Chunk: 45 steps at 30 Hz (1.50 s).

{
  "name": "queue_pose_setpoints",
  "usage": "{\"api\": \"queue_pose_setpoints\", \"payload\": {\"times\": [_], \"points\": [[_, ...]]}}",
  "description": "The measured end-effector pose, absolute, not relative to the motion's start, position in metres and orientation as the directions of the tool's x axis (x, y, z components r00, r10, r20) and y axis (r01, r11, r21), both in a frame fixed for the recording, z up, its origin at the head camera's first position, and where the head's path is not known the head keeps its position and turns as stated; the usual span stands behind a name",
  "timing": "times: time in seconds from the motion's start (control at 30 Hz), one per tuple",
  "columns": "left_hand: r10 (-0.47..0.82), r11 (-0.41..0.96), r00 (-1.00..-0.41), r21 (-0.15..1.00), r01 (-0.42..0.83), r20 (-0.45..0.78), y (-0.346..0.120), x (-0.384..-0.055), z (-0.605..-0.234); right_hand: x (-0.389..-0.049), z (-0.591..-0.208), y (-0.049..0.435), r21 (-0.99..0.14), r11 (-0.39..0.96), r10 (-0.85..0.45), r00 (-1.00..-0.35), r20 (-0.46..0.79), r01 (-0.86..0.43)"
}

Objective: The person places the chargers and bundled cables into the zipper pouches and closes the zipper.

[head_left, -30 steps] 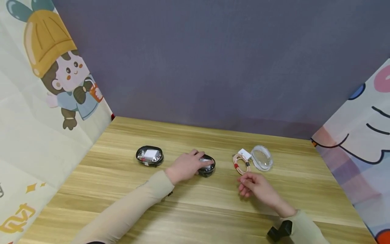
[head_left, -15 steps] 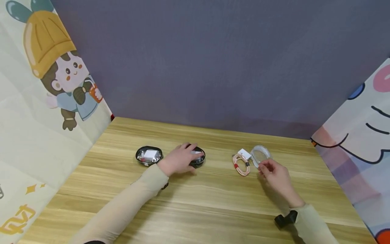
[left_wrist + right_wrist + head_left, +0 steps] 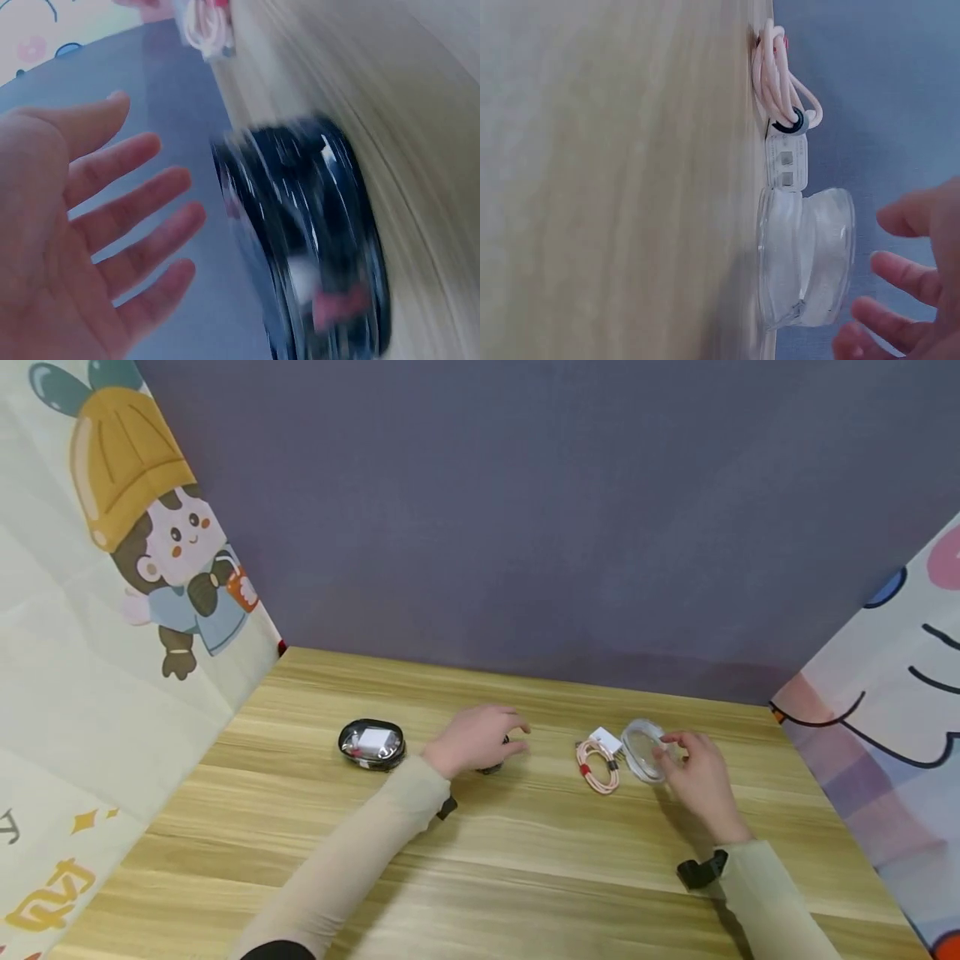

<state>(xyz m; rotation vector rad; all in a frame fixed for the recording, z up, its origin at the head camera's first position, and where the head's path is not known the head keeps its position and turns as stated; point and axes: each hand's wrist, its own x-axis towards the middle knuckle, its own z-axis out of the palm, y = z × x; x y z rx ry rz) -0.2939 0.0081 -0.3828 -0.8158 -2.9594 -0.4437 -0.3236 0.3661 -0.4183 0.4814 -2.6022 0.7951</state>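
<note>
My left hand (image 3: 476,739) hovers over a black oval case, mostly hidden beneath it in the head view. In the left wrist view the fingers are spread and hold nothing, with a gap to the shiny black case (image 3: 330,217). My right hand (image 3: 703,783) is at the right side of a clear round case (image 3: 637,766). Its fingers are relaxed and parted, just off the clear case (image 3: 821,255) in the right wrist view. Left of that case lie a white charger plug (image 3: 606,740) and a coiled pink cable (image 3: 585,770) with a red tie.
A second black oval case (image 3: 371,743) with a white item under its clear top lies on the left of the wooden table (image 3: 525,877). A dark grey-blue backdrop (image 3: 495,527) rises behind the table, with cartoon-printed sheets at both sides.
My left hand shifted the black case leftward, then let go and moved right above it. My right hand went from in front of the pink cable to the clear case.
</note>
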Motion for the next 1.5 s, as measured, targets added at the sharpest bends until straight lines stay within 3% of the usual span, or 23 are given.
{"api": "queue_pose_setpoints", "payload": {"times": [0.2,0.37,0.53,0.87,1.27,1.5], "points": [[0.480,0.822,-0.867,0.278,0.497,0.134,0.042,-0.303,-0.384,-0.328,-0.418,0.362,-0.459,0.804,-0.245,-0.914,0.323,-0.377],[0.418,0.840,-0.907,0.359,0.407,0.052,0.066,-0.311,-0.389,-0.327,-0.416,0.357,-0.432,0.843,-0.243,-0.944,0.223,-0.319],[0.344,0.844,-0.937,0.458,0.281,-0.060,0.081,-0.321,-0.399,-0.329,-0.417,0.353,-0.409,0.860,-0.238,-0.949,0.209,-0.306],[0.252,0.847,-0.951,0.516,0.128,-0.178,0.102,-0.328,-0.404,-0.329,-0.416,0.354,-0.417,0.864,-0.234,-0.958,0.165,-0.282],[0.145,0.884,-0.972,0.466,0.043,-0.186,0.130,-0.336,-0.417,-0.327,-0.409,0.365,-0.500,0.832,-0.203,-0.971,0.128,-0.239],[0.099,0.907,-0.982,0.421,0.022,-0.162,0.137,-0.336,-0.419,-0.322,-0.405,0.368,-0.512,0.841,-0.190,-0.982,0.020,-0.173]]}}
